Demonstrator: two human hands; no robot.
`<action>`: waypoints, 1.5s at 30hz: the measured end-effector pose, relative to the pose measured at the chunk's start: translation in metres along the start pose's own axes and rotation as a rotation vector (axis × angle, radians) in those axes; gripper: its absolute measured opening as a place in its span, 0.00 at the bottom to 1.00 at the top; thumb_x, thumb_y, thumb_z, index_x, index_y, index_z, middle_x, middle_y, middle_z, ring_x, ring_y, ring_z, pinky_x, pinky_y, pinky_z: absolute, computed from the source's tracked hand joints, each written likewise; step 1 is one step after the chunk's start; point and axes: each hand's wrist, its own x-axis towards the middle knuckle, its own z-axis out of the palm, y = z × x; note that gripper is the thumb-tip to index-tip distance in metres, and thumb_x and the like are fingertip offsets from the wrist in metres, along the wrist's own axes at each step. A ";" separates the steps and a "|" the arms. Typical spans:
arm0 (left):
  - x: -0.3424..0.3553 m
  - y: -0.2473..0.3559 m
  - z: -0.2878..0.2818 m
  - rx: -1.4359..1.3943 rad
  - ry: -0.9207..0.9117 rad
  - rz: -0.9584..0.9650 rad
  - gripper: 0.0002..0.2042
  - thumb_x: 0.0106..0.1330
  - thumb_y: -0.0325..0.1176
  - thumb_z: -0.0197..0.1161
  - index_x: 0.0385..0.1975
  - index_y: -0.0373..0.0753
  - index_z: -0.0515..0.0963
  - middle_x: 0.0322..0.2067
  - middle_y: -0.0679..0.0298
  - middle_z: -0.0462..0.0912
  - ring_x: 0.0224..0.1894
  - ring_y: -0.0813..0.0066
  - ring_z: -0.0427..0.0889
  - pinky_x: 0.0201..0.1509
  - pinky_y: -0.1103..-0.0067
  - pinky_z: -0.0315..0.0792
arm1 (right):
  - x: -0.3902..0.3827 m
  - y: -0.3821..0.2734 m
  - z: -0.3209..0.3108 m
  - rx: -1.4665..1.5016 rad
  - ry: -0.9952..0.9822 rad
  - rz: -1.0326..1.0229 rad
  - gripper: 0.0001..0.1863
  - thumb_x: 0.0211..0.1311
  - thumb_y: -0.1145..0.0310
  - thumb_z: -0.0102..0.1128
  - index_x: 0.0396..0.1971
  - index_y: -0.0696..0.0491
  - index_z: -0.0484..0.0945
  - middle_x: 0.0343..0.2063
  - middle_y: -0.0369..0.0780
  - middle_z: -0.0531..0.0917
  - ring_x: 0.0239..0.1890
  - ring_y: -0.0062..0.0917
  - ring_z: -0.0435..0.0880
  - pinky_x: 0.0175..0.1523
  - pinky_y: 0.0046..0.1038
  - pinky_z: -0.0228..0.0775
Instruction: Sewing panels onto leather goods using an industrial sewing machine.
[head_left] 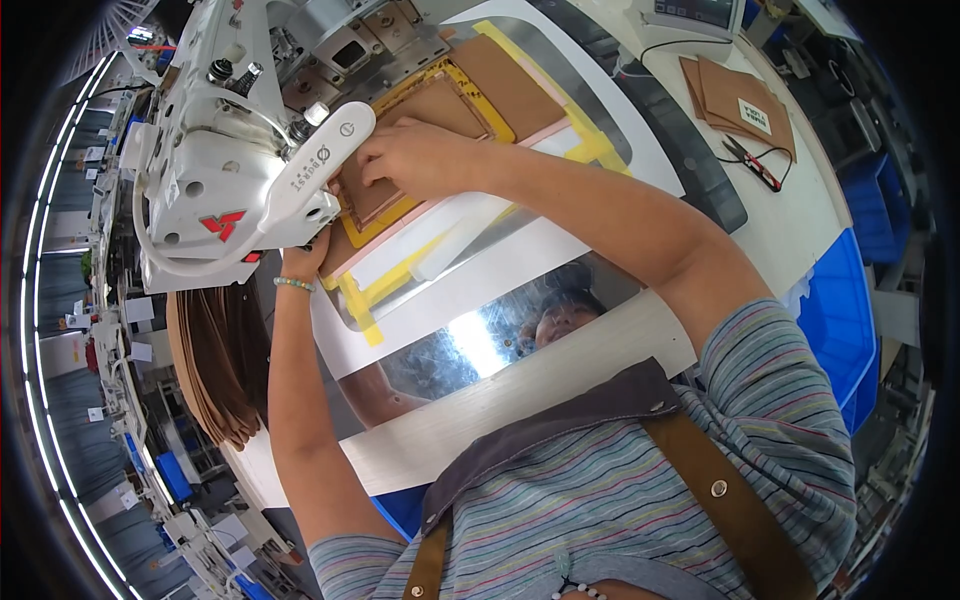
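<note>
My right hand [425,160] rests over a brown panel [445,110] inside a yellow rectangular frame [497,118]. Its fingers are bent and a little apart, the tips down near the frame's inner edge beside the white machine head. My left hand [306,255], with a beaded bracelet at the wrist, is at the near left corner of the brown sheet [335,262]. The machine head hides most of its fingers. A white sewing machine [220,170] with a white lamp arm [318,165] stands over the work's left side. Yellow tape [362,310] runs along the sheet beneath.
A shiny metal plate [470,340] lies at the table's near edge. Brown pieces [215,365] hang in a stack at the left. On the right are brown sheets with a label [735,100], red-handled snips [755,165] and a blue bin [840,320]. A screen unit [700,15] stands behind.
</note>
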 end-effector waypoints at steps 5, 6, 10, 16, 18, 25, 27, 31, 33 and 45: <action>0.033 0.061 0.022 0.198 -0.205 0.013 0.21 0.83 0.38 0.57 0.72 0.41 0.76 0.74 0.63 0.75 0.78 0.64 0.68 0.84 0.67 0.57 | -0.011 0.011 -0.005 -0.192 0.064 0.152 0.11 0.62 0.69 0.67 0.44 0.45 0.90 0.49 0.37 0.85 0.60 0.30 0.81 0.63 0.41 0.70; 0.031 0.061 0.020 0.202 -0.202 0.009 0.21 0.83 0.38 0.57 0.72 0.41 0.76 0.74 0.63 0.75 0.78 0.64 0.68 0.84 0.67 0.57 | -0.009 0.011 -0.004 -0.239 0.045 0.192 0.11 0.60 0.70 0.69 0.43 0.45 0.90 0.48 0.36 0.85 0.59 0.30 0.82 0.62 0.42 0.69; 0.026 0.051 0.014 0.415 -0.177 0.086 0.21 0.84 0.42 0.54 0.71 0.44 0.77 0.73 0.65 0.77 0.78 0.62 0.69 0.84 0.65 0.58 | 0.000 0.019 -0.007 -0.235 0.047 0.146 0.11 0.57 0.72 0.70 0.40 0.44 0.90 0.45 0.35 0.86 0.58 0.31 0.82 0.61 0.43 0.69; 0.027 0.050 0.014 0.522 -0.128 0.180 0.20 0.81 0.38 0.59 0.69 0.48 0.80 0.69 0.68 0.81 0.72 0.62 0.75 0.79 0.66 0.65 | 0.001 0.025 -0.007 -0.245 0.093 0.026 0.12 0.57 0.74 0.69 0.40 0.43 0.91 0.46 0.35 0.86 0.58 0.31 0.82 0.60 0.41 0.70; 0.028 0.053 0.016 0.462 -0.108 0.182 0.21 0.77 0.35 0.63 0.69 0.50 0.81 0.66 0.69 0.85 0.67 0.63 0.81 0.75 0.68 0.70 | -0.002 0.025 -0.006 -0.263 0.080 0.037 0.12 0.58 0.73 0.69 0.41 0.44 0.91 0.47 0.35 0.86 0.59 0.30 0.82 0.60 0.39 0.71; 0.013 0.020 0.013 0.022 -0.056 -0.022 0.18 0.75 0.31 0.66 0.63 0.43 0.84 0.60 0.61 0.88 0.60 0.65 0.85 0.68 0.71 0.76 | 0.001 -0.001 0.009 0.072 -0.055 -0.158 0.15 0.68 0.74 0.62 0.51 0.48 0.91 0.58 0.35 0.85 0.66 0.31 0.79 0.69 0.40 0.70; 0.008 0.006 0.010 -0.050 -0.036 -0.075 0.15 0.72 0.28 0.67 0.57 0.40 0.86 0.56 0.59 0.90 0.58 0.65 0.87 0.65 0.71 0.78 | 0.003 -0.006 0.003 0.056 -0.099 -0.143 0.18 0.70 0.75 0.60 0.55 0.46 0.90 0.61 0.36 0.84 0.67 0.32 0.78 0.73 0.40 0.68; 0.023 0.018 0.023 0.054 -0.110 -0.038 0.15 0.79 0.26 0.59 0.62 0.37 0.82 0.65 0.62 0.84 0.67 0.69 0.79 0.74 0.74 0.69 | -0.004 -0.008 -0.005 0.024 -0.151 -0.186 0.19 0.70 0.76 0.60 0.55 0.45 0.91 0.61 0.35 0.85 0.66 0.33 0.79 0.73 0.40 0.69; 0.023 0.026 0.023 0.140 -0.121 -0.027 0.16 0.79 0.26 0.59 0.63 0.38 0.81 0.66 0.62 0.83 0.68 0.68 0.79 0.75 0.74 0.68 | -0.004 -0.006 -0.003 0.057 -0.156 -0.180 0.19 0.69 0.77 0.59 0.53 0.45 0.91 0.59 0.35 0.86 0.65 0.33 0.79 0.73 0.39 0.68; 0.020 0.013 0.024 0.127 -0.102 0.000 0.18 0.77 0.24 0.61 0.65 0.37 0.81 0.65 0.60 0.84 0.66 0.67 0.82 0.73 0.74 0.72 | -0.009 -0.002 0.004 0.100 -0.018 -0.118 0.17 0.67 0.75 0.63 0.47 0.39 0.94 0.52 0.33 0.86 0.59 0.32 0.81 0.67 0.38 0.71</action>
